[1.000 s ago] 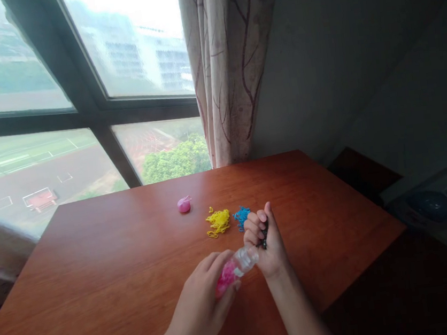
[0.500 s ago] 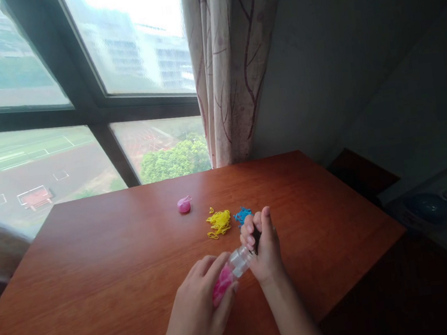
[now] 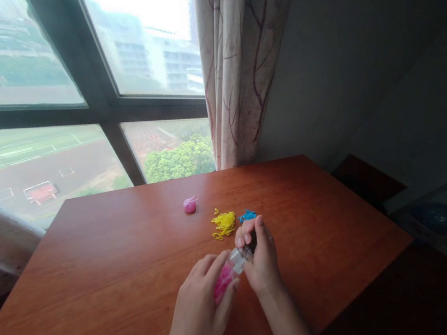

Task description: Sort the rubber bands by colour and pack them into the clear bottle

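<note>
My left hand point(image 3: 204, 299) is wrapped round a small clear bottle point(image 3: 237, 261) with pink stuff inside, tilted so its neck points up to the right. At the neck, my right hand point(image 3: 261, 254) is closed round a dark cap point(image 3: 251, 244), partly hidden by the fingers. The cap appears to be against the bottle's mouth; how firmly it sits I cannot tell. Just beyond the right hand lies a small heap of blue rubber bands point(image 3: 247, 216). Left of it is a larger heap of yellow rubber bands point(image 3: 224, 224).
A pink balloon-like pouch point(image 3: 189, 206) lies farther back on the brown wooden table point(image 3: 128, 253). Behind the table are a window point(image 3: 108, 111) and a patterned curtain point(image 3: 232, 69). At the right, beyond the table's edge, is a blue container point(image 3: 435, 217).
My right hand has moved slightly down and left, bringing the dark cap against the bottle's mouth. The whole view has shifted a little; the left hand keeps its hold.
</note>
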Action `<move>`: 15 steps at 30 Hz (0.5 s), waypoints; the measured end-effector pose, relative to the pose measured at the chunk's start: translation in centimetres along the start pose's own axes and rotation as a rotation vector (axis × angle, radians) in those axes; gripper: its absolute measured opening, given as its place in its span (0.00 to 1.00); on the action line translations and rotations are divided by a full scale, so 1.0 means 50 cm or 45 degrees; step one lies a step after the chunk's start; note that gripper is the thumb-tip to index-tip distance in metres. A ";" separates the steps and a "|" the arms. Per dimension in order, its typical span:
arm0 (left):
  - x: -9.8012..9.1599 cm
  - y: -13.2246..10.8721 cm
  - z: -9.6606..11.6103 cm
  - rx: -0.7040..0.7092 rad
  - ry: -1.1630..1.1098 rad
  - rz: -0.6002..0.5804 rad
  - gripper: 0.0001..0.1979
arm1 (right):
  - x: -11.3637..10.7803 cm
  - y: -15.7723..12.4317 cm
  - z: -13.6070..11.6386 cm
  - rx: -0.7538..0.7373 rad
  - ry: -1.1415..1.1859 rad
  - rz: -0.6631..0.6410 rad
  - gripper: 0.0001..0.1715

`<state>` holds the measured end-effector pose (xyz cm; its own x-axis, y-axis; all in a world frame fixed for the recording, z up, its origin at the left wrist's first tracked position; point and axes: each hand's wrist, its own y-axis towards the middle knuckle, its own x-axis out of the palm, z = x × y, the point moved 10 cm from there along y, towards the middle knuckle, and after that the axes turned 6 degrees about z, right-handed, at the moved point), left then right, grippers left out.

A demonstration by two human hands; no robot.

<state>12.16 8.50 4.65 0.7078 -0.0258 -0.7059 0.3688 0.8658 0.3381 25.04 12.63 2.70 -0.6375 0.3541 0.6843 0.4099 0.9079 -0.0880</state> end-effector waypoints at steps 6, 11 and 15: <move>0.003 0.001 -0.004 -0.027 -0.126 -0.021 0.21 | 0.010 -0.004 0.014 0.115 0.055 -0.097 0.22; 0.002 0.003 -0.009 -0.094 -0.296 0.004 0.20 | 0.011 -0.012 0.026 0.185 0.112 -0.121 0.21; 0.005 0.001 -0.008 -0.100 -0.345 -0.010 0.20 | 0.000 -0.013 0.036 0.208 0.117 -0.056 0.14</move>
<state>12.13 8.76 4.25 0.8443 -0.1560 -0.5126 0.3344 0.9009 0.2766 23.57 12.43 1.45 -0.5872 0.2983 0.7524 0.2666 0.9490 -0.1682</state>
